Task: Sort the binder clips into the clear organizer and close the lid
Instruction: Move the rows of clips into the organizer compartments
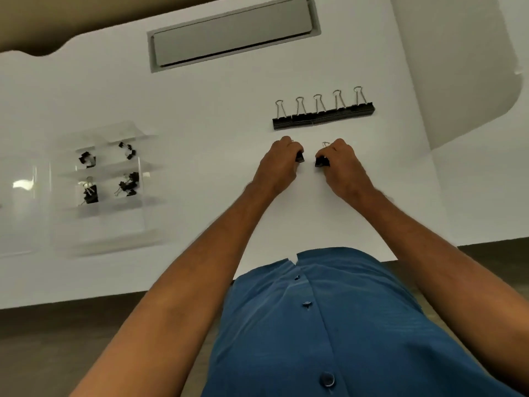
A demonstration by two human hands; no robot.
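A clear organizer [110,167] lies on the white table at the left, its lid [20,204] swung out to the left. Small black binder clips [87,159] sit in several of its compartments. At centre right, several large black binder clips [323,116] stand side by side in a row, wire handles up. Just in front of that row, my left hand [279,164] is closed around a black binder clip [300,157], and my right hand [342,164] is closed around another black clip [320,162]. The two hands are a small gap apart.
A grey recessed cable flap [232,32] is set into the white table [200,110] at the back. The table's near edge runs across the lower part of the view, with dark floor below. A white curved surface [463,67] rises at the right.
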